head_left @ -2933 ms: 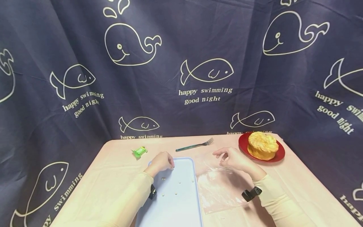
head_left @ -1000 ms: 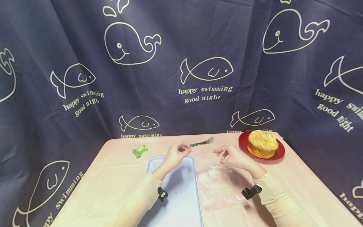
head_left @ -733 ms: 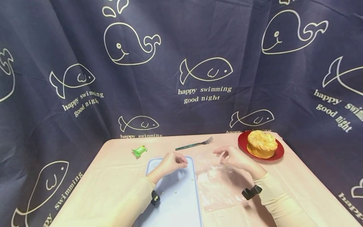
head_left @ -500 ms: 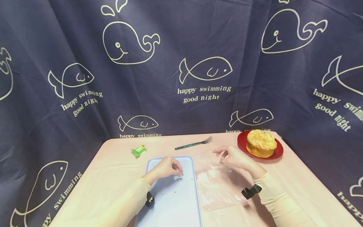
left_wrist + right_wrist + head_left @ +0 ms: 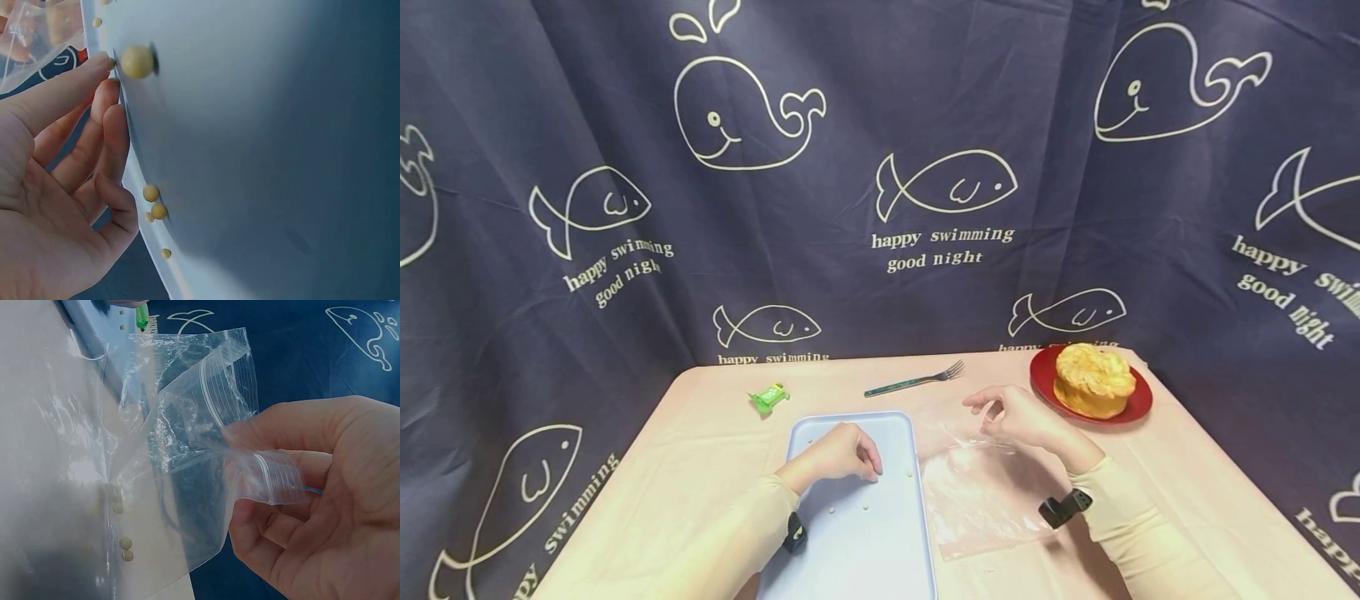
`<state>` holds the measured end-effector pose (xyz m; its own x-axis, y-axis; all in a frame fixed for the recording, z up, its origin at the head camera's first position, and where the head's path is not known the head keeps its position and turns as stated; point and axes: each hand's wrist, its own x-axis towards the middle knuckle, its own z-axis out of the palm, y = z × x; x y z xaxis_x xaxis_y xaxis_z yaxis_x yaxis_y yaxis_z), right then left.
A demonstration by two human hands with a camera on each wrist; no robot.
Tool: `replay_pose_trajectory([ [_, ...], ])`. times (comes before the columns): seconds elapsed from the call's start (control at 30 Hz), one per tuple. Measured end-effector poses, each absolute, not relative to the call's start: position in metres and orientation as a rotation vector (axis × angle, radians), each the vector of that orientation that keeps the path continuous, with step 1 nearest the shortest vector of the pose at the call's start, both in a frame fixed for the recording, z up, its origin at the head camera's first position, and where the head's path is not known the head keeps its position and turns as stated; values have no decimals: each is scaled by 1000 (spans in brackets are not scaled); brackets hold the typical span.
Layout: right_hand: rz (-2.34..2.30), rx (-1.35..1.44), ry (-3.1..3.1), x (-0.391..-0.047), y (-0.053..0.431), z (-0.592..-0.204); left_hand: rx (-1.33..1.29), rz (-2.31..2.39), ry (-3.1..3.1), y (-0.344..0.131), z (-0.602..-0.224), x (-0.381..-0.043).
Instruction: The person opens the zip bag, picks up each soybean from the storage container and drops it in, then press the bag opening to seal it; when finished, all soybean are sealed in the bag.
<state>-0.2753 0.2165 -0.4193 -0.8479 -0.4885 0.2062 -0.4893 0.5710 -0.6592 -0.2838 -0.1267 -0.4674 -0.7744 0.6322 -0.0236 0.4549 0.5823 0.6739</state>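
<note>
My left hand (image 5: 842, 452) is lowered over the pale blue tray (image 5: 872, 558), thumb and index fingertips closed together. In the left wrist view a small round soybean (image 5: 111, 64) shows between those tips. Several other soybeans lie apart on the tray, one (image 5: 865, 507) just in front of the hand and a larger-looking one (image 5: 137, 61) close to the wrist camera. My right hand (image 5: 1022, 417) pinches the upper edge of a clear zip-lock bag (image 5: 187, 419) between thumb and fingers, keeping its mouth apart. Several soybeans (image 5: 126, 544) show low in the bag.
A fork (image 5: 913, 382) lies behind the tray. To the left is a green-wrapped candy (image 5: 769, 399). At the back right stands a red plate (image 5: 1138, 408) with a round golden bread (image 5: 1093, 382). A dark printed curtain (image 5: 940, 100) hangs behind the table.
My left hand went from the tray's far left part up toward the bag side, then came back down onto the tray, its fingertips now covering a soybean seen before. My right hand has stayed put.
</note>
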Motion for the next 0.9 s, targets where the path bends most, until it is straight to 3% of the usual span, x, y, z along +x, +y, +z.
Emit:
replay_pose_trajectory([
  [0.5, 1194, 873, -2773, -275, 216, -424, 940, 1102, 2601, -118, -467, -290],
  [0.9, 1215, 862, -2775, -278, 215, -424, 951, 1316, 2799, -89, -431, -300],
])
